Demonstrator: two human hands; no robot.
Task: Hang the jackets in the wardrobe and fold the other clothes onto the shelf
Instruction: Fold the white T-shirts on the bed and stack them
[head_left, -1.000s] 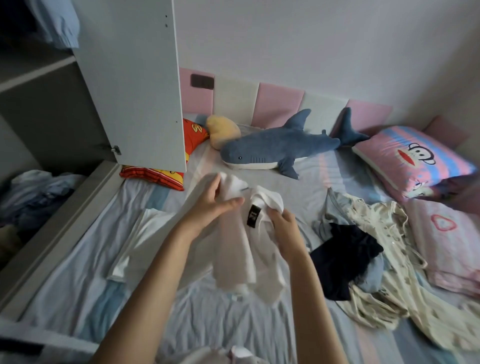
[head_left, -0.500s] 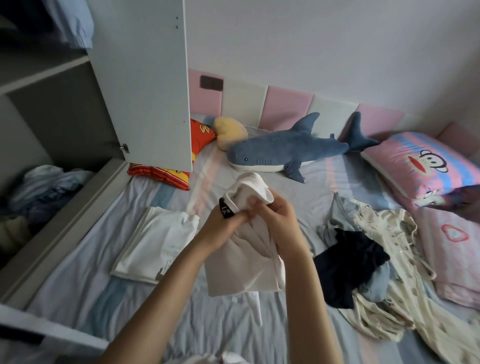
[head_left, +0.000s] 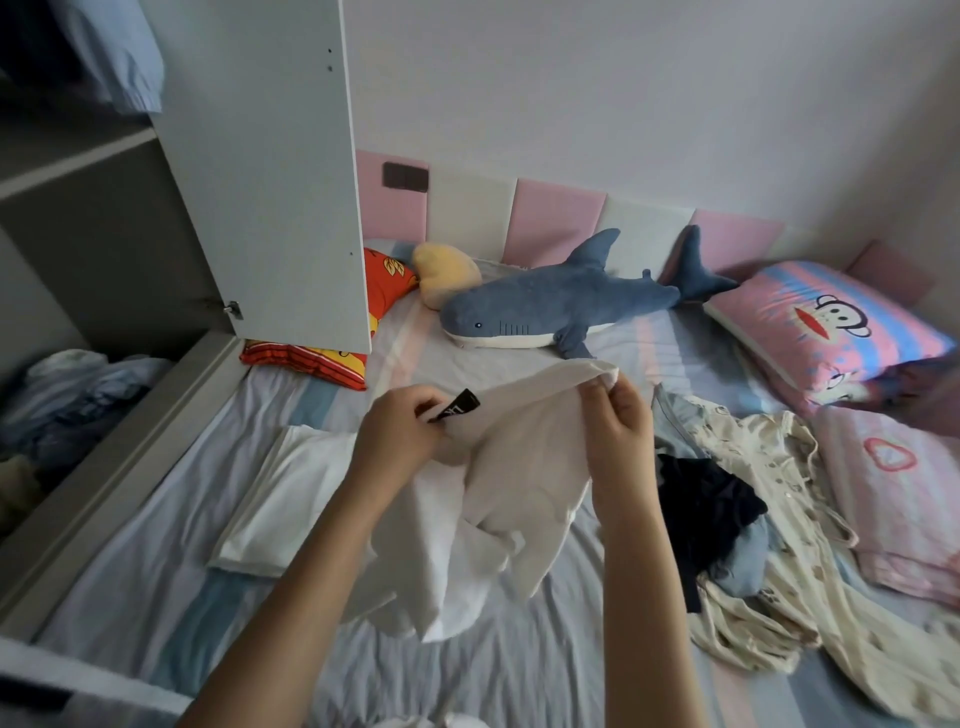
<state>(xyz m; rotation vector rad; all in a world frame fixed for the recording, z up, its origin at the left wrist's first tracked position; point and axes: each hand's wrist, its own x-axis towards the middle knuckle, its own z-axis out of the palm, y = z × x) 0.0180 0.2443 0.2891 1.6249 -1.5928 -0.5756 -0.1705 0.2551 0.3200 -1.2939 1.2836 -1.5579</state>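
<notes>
Currently held garment: a white top (head_left: 498, 467) is lifted above the striped bed sheet (head_left: 519, 670). Its upper edge is stretched between both hands and the rest hangs in loose folds down toward the sheet.
Tag: a small black label (head_left: 460, 405) sticks up from the top's edge, right beside the left hand.
Left hand: the left hand (head_left: 400, 431) pinches the edge at the label, fingers curled tight over the cloth.
Right hand: the right hand (head_left: 618, 421) pinches the far end of the edge between thumb and fingertips, slightly higher than the left.
Folded piece: a folded white garment (head_left: 280, 499) lies flat on the sheet just left of the held top, partly behind the left forearm.
Loose pile: right of the arms, a dark garment (head_left: 701, 499) lies bunched among a cream patterned garment (head_left: 753, 462).
Wardrobe: the wardrobe door (head_left: 270, 171) stands open over the bed's left edge, with crumpled blue clothes (head_left: 78, 395) in the lower compartment.
Head of bed: a shark plush (head_left: 550, 306) lies between a red cushion (head_left: 384, 280) and a pink pillow (head_left: 821, 327).
</notes>
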